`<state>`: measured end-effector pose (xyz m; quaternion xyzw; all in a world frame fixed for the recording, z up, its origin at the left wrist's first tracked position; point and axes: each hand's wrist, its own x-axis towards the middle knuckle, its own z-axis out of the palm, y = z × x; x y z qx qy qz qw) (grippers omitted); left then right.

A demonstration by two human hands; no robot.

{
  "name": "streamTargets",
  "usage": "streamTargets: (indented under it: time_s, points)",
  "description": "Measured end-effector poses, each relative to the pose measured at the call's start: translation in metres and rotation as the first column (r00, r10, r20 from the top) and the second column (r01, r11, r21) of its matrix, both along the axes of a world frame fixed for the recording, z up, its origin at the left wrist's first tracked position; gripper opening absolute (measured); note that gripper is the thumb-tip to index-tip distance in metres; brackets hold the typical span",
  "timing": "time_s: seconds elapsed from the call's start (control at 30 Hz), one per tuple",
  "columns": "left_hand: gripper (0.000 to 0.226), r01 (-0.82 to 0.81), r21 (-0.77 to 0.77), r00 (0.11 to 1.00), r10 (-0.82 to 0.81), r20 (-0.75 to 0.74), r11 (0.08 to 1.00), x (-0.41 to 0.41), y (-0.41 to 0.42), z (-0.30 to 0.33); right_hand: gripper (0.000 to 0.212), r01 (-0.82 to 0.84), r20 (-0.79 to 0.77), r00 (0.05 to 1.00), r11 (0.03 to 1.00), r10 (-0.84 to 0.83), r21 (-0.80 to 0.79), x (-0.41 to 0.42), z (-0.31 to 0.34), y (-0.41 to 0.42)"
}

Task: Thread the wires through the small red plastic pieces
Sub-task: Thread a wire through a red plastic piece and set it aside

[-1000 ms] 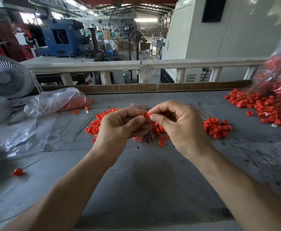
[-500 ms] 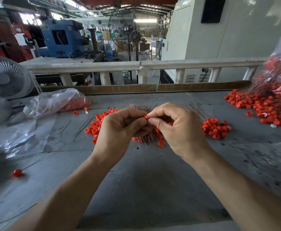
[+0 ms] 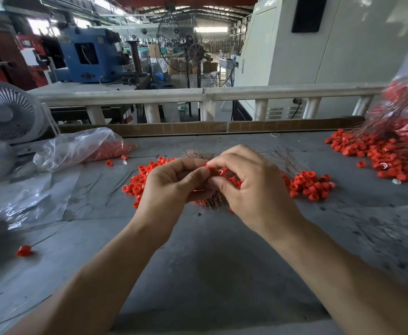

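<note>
My left hand (image 3: pixel 174 182) and my right hand (image 3: pixel 248 187) meet fingertip to fingertip above the middle of the grey table (image 3: pixel 198 262). Between them they pinch a small red plastic piece (image 3: pixel 211 168). Any wire in the pinch is too thin to make out. A bundle of thin copper-coloured wires (image 3: pixel 212 201) lies under the hands, partly hidden. Loose red pieces form a pile (image 3: pixel 141 180) to the left of the hands and another pile (image 3: pixel 310 184) to the right.
A clear plastic bag (image 3: pixel 77 146) holding red pieces lies at the back left, beside a small white fan (image 3: pixel 7 112). A heap of red pieces with wires attached (image 3: pixel 391 151) fills the right edge. One wired red piece (image 3: pixel 24 250) lies at the front left.
Both hands have drifted slightly down toward the table while keeping the pinch on the red piece. The right fingers have shifted a little around it.
</note>
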<state>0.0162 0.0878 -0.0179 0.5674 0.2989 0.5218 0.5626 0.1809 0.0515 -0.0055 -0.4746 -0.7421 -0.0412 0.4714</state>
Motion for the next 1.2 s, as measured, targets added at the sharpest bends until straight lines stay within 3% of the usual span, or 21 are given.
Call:
streamTargets:
  time_s: [0.17,0.33,0.57,0.77,1.2]
  points:
    - [0.027,0.105,-0.163,0.991,-0.089,0.100,0.981,0.0017,0.0009,-0.0037,0.011,0.144,0.105,0.982,0.984,-0.155,0.109,-0.0095,-0.0030,-0.0007]
    - [0.034,0.174,-0.232,0.979,-0.144,0.141,0.957,0.0005,0.0007,-0.0016,0.009,0.177,0.127,0.973,0.974,-0.195,0.142,-0.0104,-0.0031,-0.0006]
    - [0.047,0.138,-0.259,0.987,-0.113,0.110,0.956,0.0013,-0.0008,-0.0001,0.010,0.178,0.125,0.973,0.974,-0.196,0.137,-0.0085,-0.0048,-0.0002]
    - [0.034,0.101,-0.241,0.993,-0.085,0.077,0.965,0.0018,0.0020,-0.0027,0.011,0.190,0.152,0.964,0.967,-0.216,0.167,-0.0100,-0.0058,0.0020]
    - [0.037,0.090,-0.258,0.995,-0.073,0.074,0.962,0.0040,-0.0012,-0.0006,0.010,0.197,0.166,0.960,0.965,-0.226,0.172,-0.0104,-0.0061,0.0013]
